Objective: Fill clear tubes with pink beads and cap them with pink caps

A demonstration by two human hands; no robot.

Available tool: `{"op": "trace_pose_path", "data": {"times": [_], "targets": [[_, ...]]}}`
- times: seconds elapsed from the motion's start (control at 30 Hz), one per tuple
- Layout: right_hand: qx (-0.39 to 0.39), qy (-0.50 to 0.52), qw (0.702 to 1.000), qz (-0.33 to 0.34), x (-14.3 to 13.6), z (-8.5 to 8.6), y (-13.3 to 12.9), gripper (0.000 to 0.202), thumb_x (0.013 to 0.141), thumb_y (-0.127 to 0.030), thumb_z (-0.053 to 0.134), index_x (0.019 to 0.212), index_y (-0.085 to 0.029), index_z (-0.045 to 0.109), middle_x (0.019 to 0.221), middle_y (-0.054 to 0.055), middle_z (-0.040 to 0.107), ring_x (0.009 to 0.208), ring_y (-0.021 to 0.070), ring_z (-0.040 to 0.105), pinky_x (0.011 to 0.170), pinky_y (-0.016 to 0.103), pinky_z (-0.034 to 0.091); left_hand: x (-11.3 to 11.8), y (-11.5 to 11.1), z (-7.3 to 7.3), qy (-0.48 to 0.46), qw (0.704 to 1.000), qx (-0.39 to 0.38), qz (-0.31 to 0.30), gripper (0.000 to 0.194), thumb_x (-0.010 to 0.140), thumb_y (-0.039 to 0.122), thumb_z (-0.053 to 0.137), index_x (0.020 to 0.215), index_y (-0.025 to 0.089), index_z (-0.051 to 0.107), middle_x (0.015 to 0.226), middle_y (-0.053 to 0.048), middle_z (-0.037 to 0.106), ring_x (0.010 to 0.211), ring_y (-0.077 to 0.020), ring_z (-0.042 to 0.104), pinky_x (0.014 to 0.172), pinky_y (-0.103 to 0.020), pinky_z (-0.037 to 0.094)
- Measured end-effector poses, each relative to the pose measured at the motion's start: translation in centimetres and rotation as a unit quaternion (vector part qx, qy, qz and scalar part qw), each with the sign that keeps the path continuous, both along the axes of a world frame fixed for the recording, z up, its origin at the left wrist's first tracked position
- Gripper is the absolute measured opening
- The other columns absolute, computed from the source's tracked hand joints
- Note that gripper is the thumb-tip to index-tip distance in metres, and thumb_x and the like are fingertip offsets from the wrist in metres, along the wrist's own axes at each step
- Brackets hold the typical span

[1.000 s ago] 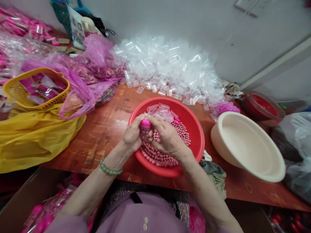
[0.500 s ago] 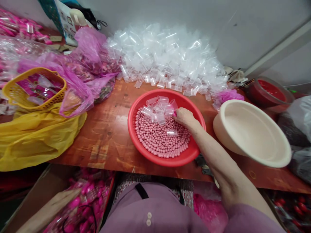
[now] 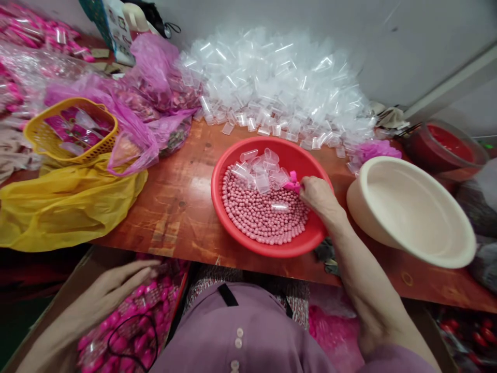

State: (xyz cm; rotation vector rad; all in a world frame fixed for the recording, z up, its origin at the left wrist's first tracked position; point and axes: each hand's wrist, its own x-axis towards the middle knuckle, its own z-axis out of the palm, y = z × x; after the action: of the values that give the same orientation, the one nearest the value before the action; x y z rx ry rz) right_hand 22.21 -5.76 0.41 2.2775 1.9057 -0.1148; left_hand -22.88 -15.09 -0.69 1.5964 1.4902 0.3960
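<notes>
Inside a red basin [image 3: 248, 247], my right hand [image 3: 319, 196] is closed on a small bright pink plastic piece [image 3: 292, 182]; its exact kind I cannot make out. Pink beads [image 3: 264, 220] cover the bottom of the basin, and several clear plastic tubes [image 3: 261, 173] lie on top of them. One clear tube [image 3: 279, 207] rests apart from the others. Low at the left, my left hand [image 3: 120, 287] is open, its fingers stretched out above a box of bright pink plastic pieces [image 3: 147, 311]. Nothing shows in that hand.
A large heap of clear tubes [image 3: 272, 83] lies against the wall. An off-white basin [image 3: 361, 207] stands tilted at the right. To the left are a yellow basket [image 3: 37, 135], a yellow bag [image 3: 70, 207] and pink bags [image 3: 155, 62]. The wooden table [image 3: 174, 207] ends close to my body.
My left hand has risen higher into view over the box. My right hand has shifted slightly right, and more of the pink piece shows. The whole view has turned a little left.
</notes>
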Motion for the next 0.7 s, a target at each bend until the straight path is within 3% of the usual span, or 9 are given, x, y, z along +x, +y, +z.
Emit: {"op": "trace_pose_path", "data": {"times": [0.07,0.17,0.23,0.33,0.43,0.53,0.7], "targets": [[0.071,-0.031,0.997,-0.017,-0.3,-0.5,-0.2,0.031,0.093,-0.017,0.043,0.113,-0.005,0.063,0.113,0.024,0.067,0.096,0.0290,0.066,0.077,0.033,0.045,3.0,1.7,0.7,-0.025,0.999,0.014,-0.033,0.036,0.080,0.055,0.065,0.097,0.028,0.080,0.096,-0.006,0.079,0.084,-0.0263,0.074,0.075,-0.031,0.060],[0.130,-0.044,0.990,-0.027,-0.8,-0.3,-1.0,0.034,0.096,-0.028,0.046,0.119,-0.007,0.059,0.121,0.025,0.061,0.095,0.0313,0.066,0.071,0.035,0.047,8.8,4.0,1.6,-0.078,0.988,0.127,-0.051,0.028,0.084,0.042,0.063,0.096,0.023,0.079,0.093,-0.007,0.079,0.083,-0.0224,0.073,0.082,-0.030,0.057],[0.087,-0.030,0.995,0.030,-1.3,0.1,-1.6,0.032,0.096,-0.031,0.050,0.117,-0.010,0.061,0.119,0.021,0.063,0.096,0.0302,0.066,0.073,0.035,0.048,12.5,5.3,1.6,-0.121,0.973,0.191,-0.046,0.025,0.087,0.037,0.061,0.097,0.022,0.078,0.093,-0.006,0.078,0.083,-0.0205,0.071,0.085,-0.030,0.055],[-0.059,0.031,0.985,0.158,-2.1,0.0,-1.7,0.026,0.093,-0.031,0.057,0.112,-0.014,0.065,0.115,0.015,0.068,0.101,0.0271,0.066,0.080,0.033,0.048,16.7,7.4,0.7,-0.157,0.956,0.247,-0.028,0.023,0.088,0.033,0.059,0.096,0.022,0.077,0.096,-0.006,0.078,0.086,-0.0196,0.070,0.087,-0.031,0.053],[-0.142,0.053,0.969,0.197,-2.7,-0.9,-1.1,0.022,0.091,-0.027,0.059,0.107,-0.014,0.068,0.108,0.014,0.072,0.100,0.0260,0.068,0.081,0.032,0.048,18.7,9.1,-0.4,-0.125,0.948,0.290,-0.041,0.026,0.090,0.031,0.054,0.099,0.019,0.075,0.102,-0.009,0.077,0.093,-0.0210,0.069,0.090,-0.032,0.051],[-0.160,0.047,0.963,0.211,-2.8,-1.4,-0.5,0.018,0.088,-0.022,0.059,0.101,-0.013,0.070,0.101,0.014,0.074,0.095,0.0257,0.069,0.079,0.032,0.047,19.2,10.0,-1.0,-0.043,0.946,0.312,-0.080,0.029,0.093,0.029,0.048,0.105,0.016,0.072,0.106,-0.012,0.075,0.097,-0.0230,0.068,0.090,-0.033,0.050],[-0.185,0.034,0.961,0.202,-3.2,-0.8,-0.8,0.024,0.087,-0.024,0.059,0.104,-0.010,0.068,0.102,0.017,0.074,0.092,0.0260,0.070,0.073,0.030,0.047,19.4,10.1,-0.1,0.155,0.921,0.302,-0.192,0.029,0.096,0.021,0.041,0.107,0.012,0.066,0.104,-0.015,0.072,0.098,-0.0253,0.067,0.087,-0.035,0.050]]}}
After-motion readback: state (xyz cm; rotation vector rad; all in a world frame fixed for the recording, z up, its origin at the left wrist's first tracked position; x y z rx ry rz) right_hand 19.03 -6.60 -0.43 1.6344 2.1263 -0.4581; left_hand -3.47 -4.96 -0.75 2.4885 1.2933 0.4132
